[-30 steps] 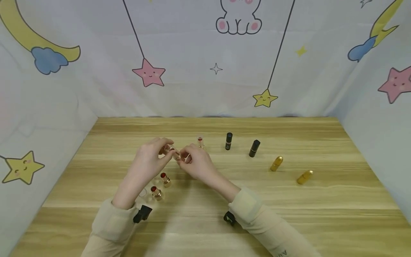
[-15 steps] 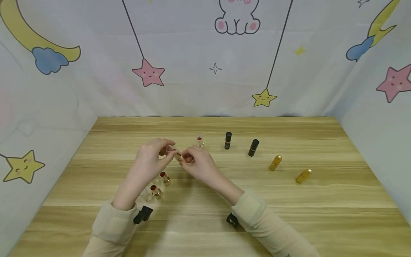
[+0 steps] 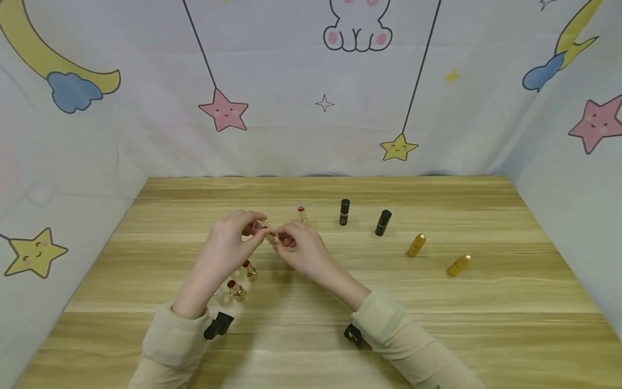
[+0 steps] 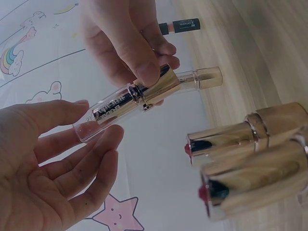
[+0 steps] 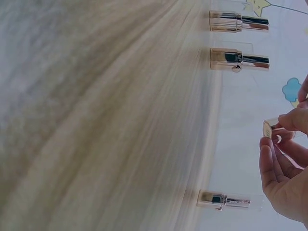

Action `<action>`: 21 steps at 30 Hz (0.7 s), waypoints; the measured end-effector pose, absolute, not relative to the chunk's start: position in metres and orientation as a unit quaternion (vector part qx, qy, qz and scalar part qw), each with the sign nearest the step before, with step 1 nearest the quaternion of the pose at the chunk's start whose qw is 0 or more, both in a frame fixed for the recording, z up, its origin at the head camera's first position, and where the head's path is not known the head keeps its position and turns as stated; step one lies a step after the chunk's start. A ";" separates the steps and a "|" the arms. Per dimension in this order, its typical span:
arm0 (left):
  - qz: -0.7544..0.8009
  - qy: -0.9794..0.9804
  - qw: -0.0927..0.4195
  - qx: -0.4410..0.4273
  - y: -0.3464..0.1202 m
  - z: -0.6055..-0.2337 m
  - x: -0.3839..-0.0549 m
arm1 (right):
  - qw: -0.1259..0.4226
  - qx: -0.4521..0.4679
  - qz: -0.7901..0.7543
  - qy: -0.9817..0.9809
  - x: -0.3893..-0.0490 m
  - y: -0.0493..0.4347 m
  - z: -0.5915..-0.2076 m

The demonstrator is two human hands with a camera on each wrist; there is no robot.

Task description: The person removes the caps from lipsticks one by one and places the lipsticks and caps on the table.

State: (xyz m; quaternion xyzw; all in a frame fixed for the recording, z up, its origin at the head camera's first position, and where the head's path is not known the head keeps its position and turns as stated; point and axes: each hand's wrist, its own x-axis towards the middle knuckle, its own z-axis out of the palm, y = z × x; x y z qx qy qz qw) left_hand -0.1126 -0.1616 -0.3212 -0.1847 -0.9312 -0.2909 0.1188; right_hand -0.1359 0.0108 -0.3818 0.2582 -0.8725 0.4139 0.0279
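Both hands hold one lipstick (image 3: 272, 236) between them, over the left-centre of the table. My left hand (image 3: 225, 237) pinches the tip of its clear cap (image 4: 89, 129) between thumb and fingers. On the other end, my right hand (image 3: 303, 248) pinches the gold base (image 4: 164, 83). In the left wrist view the tube's upper part lies inside the clear cap, tilted. Near my left wrist stand two uncapped red lipsticks, a nearer one (image 3: 236, 290) and a farther one (image 3: 250, 270). A clear cap (image 3: 221, 295) is beside the nearer one.
Behind my right hand stands a clear-capped lipstick (image 3: 302, 214). Farther right are two black lipstick tubes (image 3: 344, 212) (image 3: 383, 222) and two gold tubes (image 3: 416, 245) (image 3: 459, 265). A printed cloth (image 3: 291, 146) rises behind the wooden table (image 3: 340, 292).
My right hand has shifted slightly right, away from the left, and more of the lipstick shows between the hands. My left hand keeps its pinch on the cap with little movement.
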 end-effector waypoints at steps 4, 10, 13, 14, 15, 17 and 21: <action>-0.292 -0.932 0.119 -0.182 -0.162 -0.321 -0.112 | 0.014 0.256 0.417 -0.872 -0.135 0.011 -0.381; -0.285 -0.934 0.122 -0.176 -0.164 -0.318 -0.113 | 0.011 0.253 0.422 -0.870 -0.135 0.011 -0.381; -0.281 -0.935 0.126 -0.175 -0.166 -0.316 -0.112 | 0.012 0.251 0.419 -0.873 -0.136 0.011 -0.382; -0.280 -0.935 0.128 -0.175 -0.166 -0.315 -0.112 | 0.012 0.250 0.418 -0.873 -0.136 0.011 -0.383; -0.280 -0.935 0.128 -0.175 -0.166 -0.315 -0.112 | 0.012 0.250 0.417 -0.874 -0.136 0.011 -0.383; -0.279 -0.935 0.130 -0.175 -0.167 -0.313 -0.111 | 0.010 0.249 0.416 -0.875 -0.137 0.011 -0.384; -0.283 -0.935 0.125 -0.170 -0.169 -0.312 -0.108 | 0.011 0.249 0.412 -0.876 -0.138 0.011 -0.387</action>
